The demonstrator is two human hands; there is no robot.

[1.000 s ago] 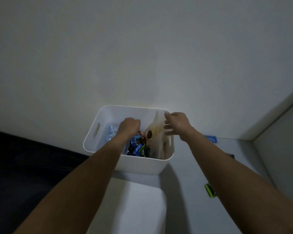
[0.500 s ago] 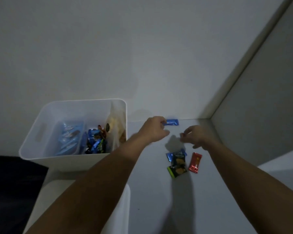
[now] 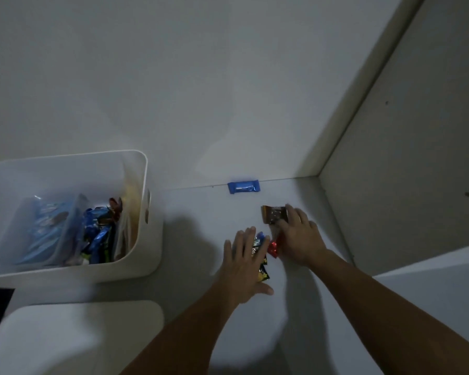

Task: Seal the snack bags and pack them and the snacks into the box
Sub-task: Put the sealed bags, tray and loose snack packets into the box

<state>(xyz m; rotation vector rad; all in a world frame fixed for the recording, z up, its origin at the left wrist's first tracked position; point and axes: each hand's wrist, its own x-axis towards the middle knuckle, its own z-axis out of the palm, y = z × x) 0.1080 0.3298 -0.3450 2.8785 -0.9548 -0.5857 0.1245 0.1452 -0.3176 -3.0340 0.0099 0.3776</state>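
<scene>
- Resting flat on the table [image 3: 190, 228], left hand [image 3: 244, 266] lies with fingers straight and spread over a small pile of snacks [image 3: 261, 262].
- Right hand [image 3: 299, 239] lies fingers extended, touching a brown packet [image 3: 272, 214]; red packet [image 3: 273, 248] shows just beside it.
- Blue bar [image 3: 243, 186] lies apart, against the wall.
- White box [image 3: 144, 185] sits at left, holding snack bags [image 3: 46, 228] and wrapped snacks.

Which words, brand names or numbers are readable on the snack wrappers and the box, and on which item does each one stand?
No text can be read with certainty.
Blue snack bar wrapper by the wall: pale print, too blurred.
Brown foil wrapper under the right hand: marks too small.
Yellow and black packet under the left hand: light lettering, unreadable.
Wrappers in the white plastic box: blurred.
</scene>
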